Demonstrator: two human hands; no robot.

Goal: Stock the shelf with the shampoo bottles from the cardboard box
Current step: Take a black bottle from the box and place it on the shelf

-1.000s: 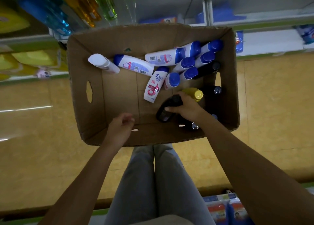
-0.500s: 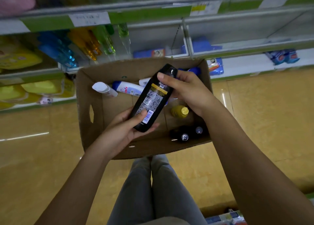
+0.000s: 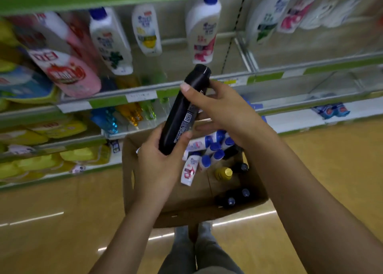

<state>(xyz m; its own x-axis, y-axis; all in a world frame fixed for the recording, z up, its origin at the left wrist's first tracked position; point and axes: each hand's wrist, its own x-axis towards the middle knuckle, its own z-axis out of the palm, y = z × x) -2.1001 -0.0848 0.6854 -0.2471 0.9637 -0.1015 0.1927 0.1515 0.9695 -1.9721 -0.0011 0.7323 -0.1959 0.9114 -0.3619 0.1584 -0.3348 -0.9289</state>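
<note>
The black shampoo bottle (image 3: pixel 184 112) has come up out of the cardboard box (image 3: pixel 209 213) and is now level with the shelf (image 3: pixel 269 76). The left hand (image 3: pixel 159 162) grips its base, and the right hand (image 3: pixel 219 108) holds it near the cap. Open shelf space seems to lie right of the white bottles (image 3: pixel 203 29), though blur hides its front edge.

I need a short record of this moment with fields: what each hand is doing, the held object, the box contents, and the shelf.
left hand: grips the lower end of the black bottle
right hand: holds the bottle's upper part, below the cap
black bottle: tilted, cap up, above the cardboard box
box contents: white bottles with blue caps, a yellow-capped bottle, dark bottles
shelf: white bottles stand on it
</note>
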